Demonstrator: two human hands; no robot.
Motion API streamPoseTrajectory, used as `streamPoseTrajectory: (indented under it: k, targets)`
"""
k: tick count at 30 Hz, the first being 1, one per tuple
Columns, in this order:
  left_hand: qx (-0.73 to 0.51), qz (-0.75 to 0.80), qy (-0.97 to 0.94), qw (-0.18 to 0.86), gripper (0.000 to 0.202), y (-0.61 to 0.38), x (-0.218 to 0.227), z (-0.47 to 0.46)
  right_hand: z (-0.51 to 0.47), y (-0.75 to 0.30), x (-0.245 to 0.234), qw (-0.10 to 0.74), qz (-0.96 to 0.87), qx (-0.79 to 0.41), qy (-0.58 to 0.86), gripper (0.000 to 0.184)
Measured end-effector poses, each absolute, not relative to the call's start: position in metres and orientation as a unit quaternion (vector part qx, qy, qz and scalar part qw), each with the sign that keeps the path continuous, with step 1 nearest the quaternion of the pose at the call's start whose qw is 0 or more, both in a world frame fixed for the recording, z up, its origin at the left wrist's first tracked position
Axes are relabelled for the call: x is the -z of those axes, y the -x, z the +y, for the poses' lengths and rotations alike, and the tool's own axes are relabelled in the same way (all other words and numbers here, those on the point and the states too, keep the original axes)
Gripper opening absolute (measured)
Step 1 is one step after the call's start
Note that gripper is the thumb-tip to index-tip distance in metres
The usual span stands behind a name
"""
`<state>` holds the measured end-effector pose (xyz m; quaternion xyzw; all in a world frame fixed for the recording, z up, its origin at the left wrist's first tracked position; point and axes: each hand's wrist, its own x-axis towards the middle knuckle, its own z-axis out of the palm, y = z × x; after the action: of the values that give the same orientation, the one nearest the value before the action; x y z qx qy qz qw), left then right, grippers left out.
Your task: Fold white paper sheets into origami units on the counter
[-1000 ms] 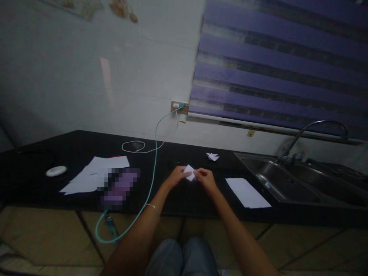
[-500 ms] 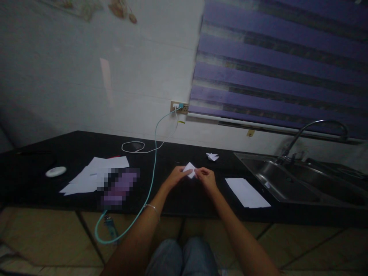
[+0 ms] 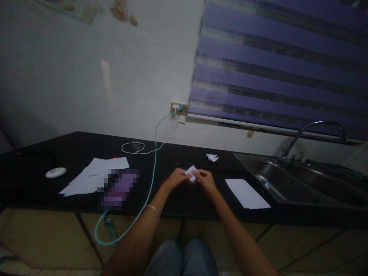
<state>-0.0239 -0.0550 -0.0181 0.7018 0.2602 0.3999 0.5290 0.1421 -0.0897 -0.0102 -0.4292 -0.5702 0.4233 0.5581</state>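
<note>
A small folded piece of white paper (image 3: 191, 170) is pinched between both my hands just above the black countertop (image 3: 184, 199). My left hand (image 3: 176, 178) grips its left side with closed fingers. My right hand (image 3: 204, 180) pinches its right side, fingers curled over the fold. A thin bracelet circles my left wrist. Another small folded white paper shape (image 3: 212, 157) lies on the counter behind my hands.
A flat white sheet (image 3: 246, 193) lies right of my hands, next to a steel sink (image 3: 287, 184) with a curved tap (image 3: 316, 130). Several white sheets (image 3: 92, 176) and a round white object (image 3: 55, 172) lie at left. A teal cable (image 3: 152, 172) hangs from the wall socket (image 3: 179, 107).
My hands have drawn closer together and the paper looks more folded up, smaller between my fingers. Nothing else on the counter has moved.
</note>
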Motion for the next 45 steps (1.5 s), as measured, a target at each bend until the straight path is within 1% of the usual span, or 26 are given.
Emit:
streamPoseTrajectory:
  k: [2,7,12,16,19,22,25,29,33,39,45]
  targets:
    - [-0.402,0.267,-0.691,0.538,0.041,0.023,0.016,-0.058,-0.09,-0.143,0.01,0.566,-0.573,-0.412,0.426,0.034]
    - [-0.404,0.278,-0.692,0.531,0.052,0.021,0.014,-0.06,-0.087,-0.147,0.013,0.581,-0.557,-0.407,0.432,0.033]
    - [-0.395,0.245,-0.709,0.53,0.05,0.022,0.021,-0.056,-0.081,-0.147,0.019,0.58,-0.532,-0.448,0.424,0.032]
    - [-0.359,0.249,-0.732,0.523,0.05,0.021,0.024,-0.056,-0.077,-0.15,0.022,0.587,-0.533,-0.425,0.437,0.031]
    - [-0.357,0.25,-0.735,0.519,0.053,0.019,0.024,-0.057,-0.077,-0.152,0.023,0.59,-0.539,-0.412,0.438,0.029]
    - [-0.357,0.248,-0.754,0.492,0.056,0.019,0.024,-0.058,-0.078,-0.152,0.023,0.582,-0.549,-0.405,0.442,0.03]
    - [-0.357,0.252,-0.773,0.461,0.055,0.018,0.025,-0.057,-0.078,-0.151,0.023,0.573,-0.551,-0.411,0.447,0.033]
    - [-0.376,0.299,-0.765,0.429,0.051,0.016,0.026,-0.058,-0.078,-0.148,0.023,0.566,-0.542,-0.44,0.439,0.036]
    - [-0.378,0.321,-0.751,0.435,0.049,0.013,0.025,-0.062,-0.08,-0.148,0.021,0.551,-0.541,-0.465,0.433,0.038]
    - [-0.391,0.338,-0.738,0.435,0.051,0.012,0.023,-0.064,-0.08,-0.149,0.019,0.569,-0.526,-0.468,0.424,0.035]
    - [-0.424,0.35,-0.726,0.412,0.051,0.014,0.024,-0.062,-0.082,-0.15,0.021,0.531,-0.547,-0.489,0.423,0.036]
